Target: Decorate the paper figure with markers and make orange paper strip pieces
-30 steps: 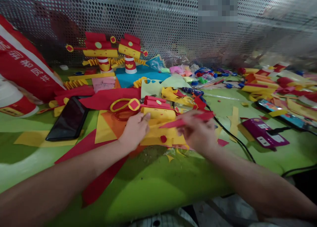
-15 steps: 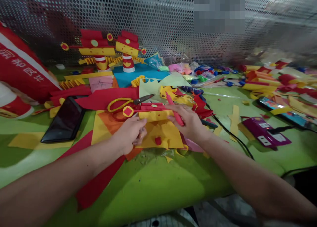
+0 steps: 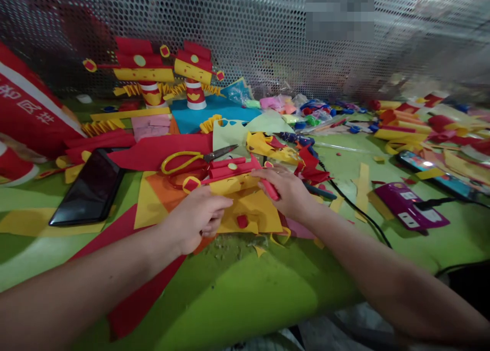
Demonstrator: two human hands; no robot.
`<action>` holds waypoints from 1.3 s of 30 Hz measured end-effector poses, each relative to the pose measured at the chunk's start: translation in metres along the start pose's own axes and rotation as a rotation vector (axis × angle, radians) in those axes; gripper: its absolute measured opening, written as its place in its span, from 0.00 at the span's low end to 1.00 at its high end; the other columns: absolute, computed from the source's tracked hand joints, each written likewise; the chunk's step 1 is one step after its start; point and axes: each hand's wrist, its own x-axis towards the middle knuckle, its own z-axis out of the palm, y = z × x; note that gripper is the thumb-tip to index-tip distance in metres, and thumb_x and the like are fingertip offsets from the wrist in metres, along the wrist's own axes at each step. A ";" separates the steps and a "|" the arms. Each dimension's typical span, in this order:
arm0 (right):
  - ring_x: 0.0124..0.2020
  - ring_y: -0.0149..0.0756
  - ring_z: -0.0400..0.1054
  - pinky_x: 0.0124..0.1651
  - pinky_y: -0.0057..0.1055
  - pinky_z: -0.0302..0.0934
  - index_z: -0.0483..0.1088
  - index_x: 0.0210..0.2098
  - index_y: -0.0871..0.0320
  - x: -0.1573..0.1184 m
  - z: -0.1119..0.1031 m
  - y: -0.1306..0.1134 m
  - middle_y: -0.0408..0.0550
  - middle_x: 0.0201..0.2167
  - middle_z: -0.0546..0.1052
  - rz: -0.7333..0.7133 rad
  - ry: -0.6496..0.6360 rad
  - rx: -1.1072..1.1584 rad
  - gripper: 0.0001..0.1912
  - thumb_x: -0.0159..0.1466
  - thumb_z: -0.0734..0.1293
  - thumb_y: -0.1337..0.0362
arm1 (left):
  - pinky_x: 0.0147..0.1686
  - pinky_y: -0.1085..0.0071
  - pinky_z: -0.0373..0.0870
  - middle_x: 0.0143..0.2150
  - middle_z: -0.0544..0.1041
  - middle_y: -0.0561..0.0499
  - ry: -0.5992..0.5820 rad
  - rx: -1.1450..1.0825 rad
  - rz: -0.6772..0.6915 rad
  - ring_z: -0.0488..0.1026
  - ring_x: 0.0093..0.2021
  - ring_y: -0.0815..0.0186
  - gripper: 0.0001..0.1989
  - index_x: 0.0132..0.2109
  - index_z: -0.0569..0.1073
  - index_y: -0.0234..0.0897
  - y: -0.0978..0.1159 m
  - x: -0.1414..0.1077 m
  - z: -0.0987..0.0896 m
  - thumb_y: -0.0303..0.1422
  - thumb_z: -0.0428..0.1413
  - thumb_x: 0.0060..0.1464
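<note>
A paper figure head (image 3: 236, 183), a yellow roll with a drawn face and a red hat, lies tilted between my hands. At its left end, my left hand (image 3: 197, 219) is closed with the fingers curled, gripping the lower edge. My right hand (image 3: 289, 193) is closed round a red-pink marker (image 3: 271, 189), with its fingertips against the head's right end. A round yellow tag with a red diamond (image 3: 191, 184) sticks out on the left side of the hat. Underneath lies yellow paper (image 3: 264, 215) bearing a small red piece (image 3: 242, 221).
Yellow-handled scissors (image 3: 184, 162) lie behind the head. Two finished paper figures (image 3: 154, 93) (image 3: 196, 94) stand at the back left. A black phone (image 3: 88, 187) lies left; a purple power strip (image 3: 409, 205) with a cable lies right. Paper scraps cover much of the green table (image 3: 245, 295).
The paper head now sits slightly lower and further left in view, its left end tipped down. The marker has turned in my right hand, and my left hand has shifted a little left.
</note>
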 end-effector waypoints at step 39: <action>0.48 0.42 0.70 0.48 0.41 0.66 0.63 0.54 0.55 -0.001 0.002 -0.011 0.53 0.47 0.75 0.025 -0.139 0.110 0.25 0.59 0.57 0.75 | 0.53 0.47 0.63 0.54 0.70 0.30 0.269 1.798 1.052 0.65 0.57 0.46 0.20 0.48 0.73 0.23 -0.038 0.011 -0.003 0.19 0.40 0.55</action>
